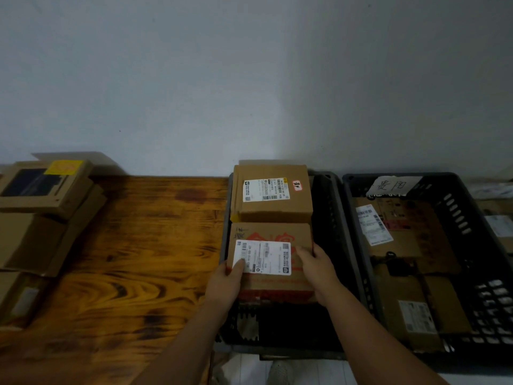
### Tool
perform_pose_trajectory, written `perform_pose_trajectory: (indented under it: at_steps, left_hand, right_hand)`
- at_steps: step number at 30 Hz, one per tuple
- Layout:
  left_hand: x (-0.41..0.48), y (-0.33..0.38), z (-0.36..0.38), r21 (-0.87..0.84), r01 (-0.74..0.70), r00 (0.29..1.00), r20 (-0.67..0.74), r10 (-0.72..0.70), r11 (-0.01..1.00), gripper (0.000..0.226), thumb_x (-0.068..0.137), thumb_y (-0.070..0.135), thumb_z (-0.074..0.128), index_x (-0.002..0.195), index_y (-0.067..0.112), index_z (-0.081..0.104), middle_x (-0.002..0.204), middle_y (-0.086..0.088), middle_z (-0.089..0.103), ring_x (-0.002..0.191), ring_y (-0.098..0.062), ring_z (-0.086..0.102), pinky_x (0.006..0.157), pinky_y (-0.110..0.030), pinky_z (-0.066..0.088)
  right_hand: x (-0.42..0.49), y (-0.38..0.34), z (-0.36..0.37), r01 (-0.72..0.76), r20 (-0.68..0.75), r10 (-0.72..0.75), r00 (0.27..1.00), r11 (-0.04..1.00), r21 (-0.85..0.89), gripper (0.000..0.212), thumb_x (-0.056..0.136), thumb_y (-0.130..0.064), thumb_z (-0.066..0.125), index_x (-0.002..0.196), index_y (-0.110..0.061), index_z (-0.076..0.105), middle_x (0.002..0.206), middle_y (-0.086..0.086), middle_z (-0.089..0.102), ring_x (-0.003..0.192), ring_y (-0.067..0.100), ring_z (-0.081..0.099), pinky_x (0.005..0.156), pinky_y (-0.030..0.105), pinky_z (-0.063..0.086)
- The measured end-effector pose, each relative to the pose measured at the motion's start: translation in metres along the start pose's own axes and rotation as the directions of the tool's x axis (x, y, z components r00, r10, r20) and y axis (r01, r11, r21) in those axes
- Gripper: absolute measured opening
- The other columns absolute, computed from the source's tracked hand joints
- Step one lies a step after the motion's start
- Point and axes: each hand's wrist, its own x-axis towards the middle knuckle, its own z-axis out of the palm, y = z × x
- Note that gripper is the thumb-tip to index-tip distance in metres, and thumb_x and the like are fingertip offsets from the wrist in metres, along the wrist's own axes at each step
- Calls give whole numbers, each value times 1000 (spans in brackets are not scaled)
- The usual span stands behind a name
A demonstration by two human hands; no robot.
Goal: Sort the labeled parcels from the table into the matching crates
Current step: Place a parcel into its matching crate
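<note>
1. The left hand point(226, 276) grips the near-left edge of the held parcel point(273, 283), with its thumb lying on the white shipping label point(263, 257). The right hand point(316, 269) clasps the near-right edge, fingers curled over the top face.
2. The held parcel sits between the two hands, inside the walls of the grey crate point(327, 207). Whether it rests on something beneath or hangs free cannot be told.
3. Just beyond the fingertips lies a second parcel point(273, 201) with a red tag point(297, 186), close against the held parcel's far edge.
4. To do this step well, lower the box level and let the far edge meet the second parcel squarely. A tilted drop could wedge it.
5. There looks to be dark open space in the crate on the wrist side, below the hands, so sliding the box back toward the body before letting go may seat it flatter.
6. Release both hands together, thumbs last, leaving the label face up and readable.
7. Well outside the right hand stands a black crate point(460, 218) with a handwritten paper sign point(392, 186). The writing cannot be matched to the label from here, so check the match before letting go.
8. Well outside the left hand, stacked boxes point(41, 218) wait on the counter point(152, 232).
</note>
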Motion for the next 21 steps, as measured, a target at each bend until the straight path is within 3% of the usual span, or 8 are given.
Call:
perform_pose_trajectory:
  at_steps: [2,4,9,18,21]
  left_hand:
    - [3,0,1,46,-26,1000,4,26,999,40,102,43,57,133,17,62,100,6,65,91,-13,66,74,-27,55]
    - [4,0,1,100,-51,999,-4,52,994,40,101,45,57,131,20,62,100,9,66,91,-11,66,74,-25,56]
    - [15,2,-1,193,-95,992,-63,109,977,40,96,55,59,127,30,65,117,4,72,105,-20,68,95,-44,58]
    - [20,0,-1,256,-96,988,-96,124,962,35,95,49,63,122,27,67,116,3,73,103,-19,69,94,-45,59]
    - [25,-4,0,267,-112,982,-117,147,957,56,80,68,55,118,28,66,112,4,72,101,-17,69,90,-45,60]
  right_hand:
    - [5,1,1,8,-13,-8,1000,1000,-7,26,105,-27,57,131,-32,60,119,3,69,103,25,66,93,41,54]
    - [7,0,1,24,-21,-24,999,1000,-14,32,105,-26,56,137,-26,59,117,2,67,102,24,64,90,37,52]
    - [11,6,6,38,-19,-38,999,999,11,35,106,-30,55,141,-26,57,110,-2,65,96,19,65,84,35,53]
    - [17,14,16,67,-34,-68,997,996,-55,41,105,-31,56,146,-27,52,127,4,66,106,21,64,90,36,54]
    - [22,12,17,68,-36,-71,997,995,-76,43,106,-32,55,149,-29,50,129,5,66,111,24,66,94,41,56]
